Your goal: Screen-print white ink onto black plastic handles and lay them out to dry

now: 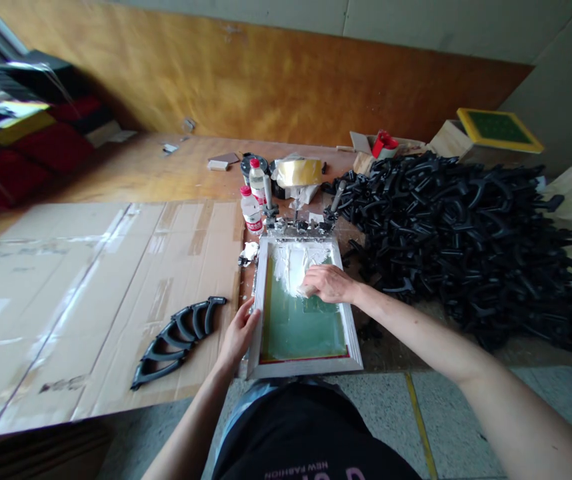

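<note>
A silver-edged screen printing frame (355, 353) with green mesh lies in front of me, clamped at its far end. Thick white ink (293, 263) is smeared over the upper part of the mesh. My left hand (239, 333) grips the frame's left edge, thumb and fingers against the rail. Over the inked area, my right hand (330, 284) is closed around what looks like a small squeegee (308, 291), mostly hidden by the fingers. Metal hinge clamps (299, 227) stand at the frame's far side.
Left, a curved black ribbed plastic part (179, 340) lies on flattened cardboard (111, 267). A large heap of black plastic parts (456, 233) fills the right side. Behind the frame stand red-capped bottles (251, 212) and a roll of yellowish tape (300, 172). A yellow-framed screen (500, 130) rests at back right.
</note>
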`<state>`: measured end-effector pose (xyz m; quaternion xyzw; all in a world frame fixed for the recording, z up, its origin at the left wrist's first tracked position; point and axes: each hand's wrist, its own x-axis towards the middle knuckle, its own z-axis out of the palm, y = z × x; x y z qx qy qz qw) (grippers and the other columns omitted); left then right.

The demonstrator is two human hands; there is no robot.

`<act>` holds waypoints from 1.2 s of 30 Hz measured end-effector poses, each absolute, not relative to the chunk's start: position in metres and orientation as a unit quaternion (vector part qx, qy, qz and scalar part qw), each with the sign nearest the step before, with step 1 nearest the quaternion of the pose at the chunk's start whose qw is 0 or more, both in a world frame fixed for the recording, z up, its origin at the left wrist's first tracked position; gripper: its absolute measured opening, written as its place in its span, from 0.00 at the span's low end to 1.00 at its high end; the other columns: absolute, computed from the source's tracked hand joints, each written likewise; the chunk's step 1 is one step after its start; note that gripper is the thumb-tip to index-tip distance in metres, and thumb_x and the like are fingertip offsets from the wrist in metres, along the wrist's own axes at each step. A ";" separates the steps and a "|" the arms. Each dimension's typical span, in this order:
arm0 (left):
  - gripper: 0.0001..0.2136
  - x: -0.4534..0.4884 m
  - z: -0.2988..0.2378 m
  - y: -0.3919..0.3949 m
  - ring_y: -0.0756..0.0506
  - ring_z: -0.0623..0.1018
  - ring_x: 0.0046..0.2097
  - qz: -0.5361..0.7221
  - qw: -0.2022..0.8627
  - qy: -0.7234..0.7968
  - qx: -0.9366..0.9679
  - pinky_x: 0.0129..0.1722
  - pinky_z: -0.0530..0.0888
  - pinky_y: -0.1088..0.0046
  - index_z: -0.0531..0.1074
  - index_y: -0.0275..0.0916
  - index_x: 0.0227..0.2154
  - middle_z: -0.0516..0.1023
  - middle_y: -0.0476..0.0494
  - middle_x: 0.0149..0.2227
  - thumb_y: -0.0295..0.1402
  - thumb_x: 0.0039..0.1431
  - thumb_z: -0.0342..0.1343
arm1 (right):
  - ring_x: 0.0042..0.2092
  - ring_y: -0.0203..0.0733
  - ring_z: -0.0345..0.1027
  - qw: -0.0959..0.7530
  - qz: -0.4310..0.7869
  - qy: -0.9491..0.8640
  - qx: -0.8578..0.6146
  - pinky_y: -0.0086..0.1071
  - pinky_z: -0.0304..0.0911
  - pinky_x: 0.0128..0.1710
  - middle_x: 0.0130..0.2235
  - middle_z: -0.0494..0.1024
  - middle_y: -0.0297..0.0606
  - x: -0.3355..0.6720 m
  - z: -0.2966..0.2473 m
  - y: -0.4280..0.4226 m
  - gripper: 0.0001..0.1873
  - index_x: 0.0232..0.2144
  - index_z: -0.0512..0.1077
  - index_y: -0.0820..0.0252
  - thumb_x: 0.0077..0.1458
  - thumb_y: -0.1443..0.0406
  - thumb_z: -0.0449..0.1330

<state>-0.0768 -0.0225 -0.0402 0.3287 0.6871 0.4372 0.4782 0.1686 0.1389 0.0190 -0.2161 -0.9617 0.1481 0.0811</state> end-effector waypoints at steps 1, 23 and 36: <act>0.27 -0.076 -0.038 -0.022 0.42 0.79 0.43 0.437 0.478 0.687 0.329 0.42 0.73 0.72 0.73 0.41 0.52 0.81 0.44 0.37 0.47 0.51 0.62 | 0.38 0.43 0.68 0.084 0.156 -0.959 -0.221 0.32 0.60 0.39 0.32 0.76 0.35 0.168 0.020 0.140 0.05 0.29 0.74 0.57 0.50 0.71 0.61; 0.27 -0.078 0.087 0.024 0.47 0.76 0.31 0.569 0.472 0.576 0.349 0.30 0.72 0.74 0.76 0.38 0.42 0.79 0.45 0.35 0.57 0.51 0.56 | 0.36 0.45 0.74 0.278 0.098 -0.748 -0.595 0.34 0.65 0.39 0.35 0.81 0.39 0.223 0.042 0.233 0.17 0.51 0.72 0.56 0.61 0.61 0.56; 0.26 -0.035 0.040 0.004 0.47 0.77 0.34 0.522 0.536 0.602 0.278 0.31 0.72 0.74 0.72 0.38 0.48 0.80 0.41 0.36 0.54 0.56 0.54 | 0.46 0.42 0.68 0.131 0.216 -0.891 -0.378 0.36 0.61 0.49 0.41 0.76 0.37 0.195 -0.020 0.134 0.06 0.38 0.75 0.57 0.56 0.68 0.63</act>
